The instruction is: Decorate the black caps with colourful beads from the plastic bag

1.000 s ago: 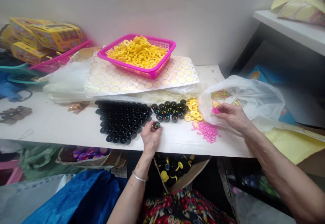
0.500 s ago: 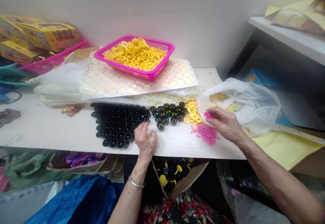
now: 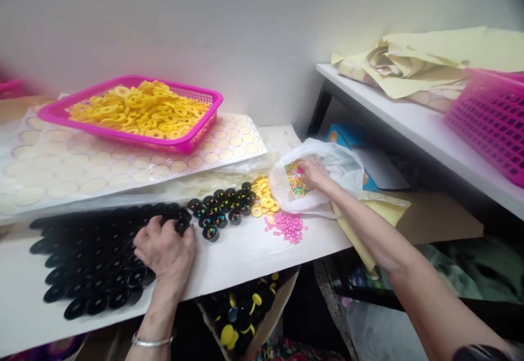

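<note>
My left hand (image 3: 166,247) rests at the right end of tightly packed rows of small round black cups (image 3: 88,260), thumb and fingers around one black cup (image 3: 182,226). Inside the mouth of a white plastic bag (image 3: 341,159), my right hand (image 3: 315,174) pinches a small pink cup (image 3: 299,170) against many tiny coloured beads (image 3: 298,185). Between the hands stands a group of black cups with coloured beads in them (image 3: 221,204). Beside these lie yellow rings (image 3: 265,197) and a heap of small pink pieces (image 3: 289,227).
A pink basket (image 3: 180,145) full of yellow rings sits on printed sheets (image 3: 229,145) at the back. To the right, a raised white shelf (image 3: 393,118) carries paper and another pink basket (image 3: 491,126). Below the table edge is a cardboard box (image 3: 282,301) of black and yellow pieces.
My right hand has moved from above the pink heap into the bag with the pink cup. My left hand has closed around a black cup. The view has turned right.
</note>
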Available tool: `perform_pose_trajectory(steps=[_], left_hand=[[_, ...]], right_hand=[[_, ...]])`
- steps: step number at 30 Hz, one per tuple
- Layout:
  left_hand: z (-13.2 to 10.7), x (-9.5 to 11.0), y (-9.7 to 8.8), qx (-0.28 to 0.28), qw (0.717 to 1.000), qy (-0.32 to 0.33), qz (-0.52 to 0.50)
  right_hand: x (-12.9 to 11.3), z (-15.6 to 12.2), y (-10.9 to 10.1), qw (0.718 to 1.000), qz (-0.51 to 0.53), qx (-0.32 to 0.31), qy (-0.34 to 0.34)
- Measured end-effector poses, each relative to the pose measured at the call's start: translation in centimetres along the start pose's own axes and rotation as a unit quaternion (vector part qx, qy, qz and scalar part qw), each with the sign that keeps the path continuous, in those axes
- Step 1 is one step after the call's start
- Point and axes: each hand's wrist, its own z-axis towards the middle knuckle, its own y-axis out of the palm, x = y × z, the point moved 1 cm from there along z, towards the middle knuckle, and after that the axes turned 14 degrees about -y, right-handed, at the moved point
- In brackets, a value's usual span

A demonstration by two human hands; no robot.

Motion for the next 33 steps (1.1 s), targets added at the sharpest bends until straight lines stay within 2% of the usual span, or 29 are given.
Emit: perform_pose_trajectory(steps=[2, 5, 7, 9, 10, 13, 15, 17, 20, 24, 25, 26, 28, 30, 33], left_hand=[[0.4, -0.1, -0.1, 0.035, 0.998, 0.001, -0.06], [0.8, 0.4, -0.5, 0.085, 0.983, 0.028, -0.16], [0.5, 1.5, -0.8, 0.062, 0.972, 0.017, -0.225], [-0.1, 3.2, -1.0, -0.032, 0.951, -0.041, -0.305], [-0.6, 4.3, -1.0, -0.098, 0.927, -0.076, -0.354], [-1.9, 8.0, -0.5, -0.29, 0.811, -0.127, -0.492], [-2.5, 10.6, 0.2, -0.364, 0.752, -0.126, -0.535], [-2.9, 13.0, 1.2, -0.408, 0.723, -0.1, -0.549], [-3.4, 16.3, 2.7, -0.444, 0.707, -0.037, -0.55], [-4.3, 19.1, 4.2, -0.456, 0.727, 0.033, -0.512], [-4.5, 19.5, 4.4, -0.452, 0.737, 0.044, -0.5], [-4.7, 19.7, 4.6, -0.445, 0.748, 0.051, -0.489], [-5.0, 19.9, 4.6, -0.428, 0.77, 0.057, -0.47], [-5.1, 19.9, 4.5, -0.42, 0.783, 0.06, -0.456], [-5.3, 19.8, 4.0, -0.421, 0.791, 0.08, -0.436]], right_hand=[[0.9, 2.1, 0.6, 1.0, -0.008, -0.017, 0.01], [1.1, 4.4, 1.8, 1.0, 0.016, -0.026, 0.006], [0.7, 5.1, 2.6, 0.998, 0.05, -0.029, -0.012], [0.3, 5.3, 3.2, 0.994, 0.101, -0.03, -0.041], [0.2, 5.2, 3.5, 0.989, 0.133, -0.03, -0.055], [0.7, 4.4, 3.8, 0.968, 0.24, -0.012, -0.078], [1.5, 3.4, 3.7, 0.947, 0.312, 0.02, -0.074], [2.2, 2.3, 3.3, 0.922, 0.377, 0.057, -0.066], [2.3, 0.5, 2.4, 0.877, 0.466, 0.097, -0.059], [1.1, -1.5, 0.9, 0.745, 0.658, 0.106, -0.03], [0.8, -1.8, 0.5, 0.725, 0.681, 0.101, -0.029], [0.5, -2.1, 0.2, 0.724, 0.683, 0.097, -0.033], [-0.1, -2.5, -0.5, 0.751, 0.651, 0.09, -0.061], [-0.7, -2.8, -1.2, 0.809, 0.567, 0.089, -0.124], [-2.2, -3.3, -2.5, 0.911, 0.323, 0.097, -0.238]])
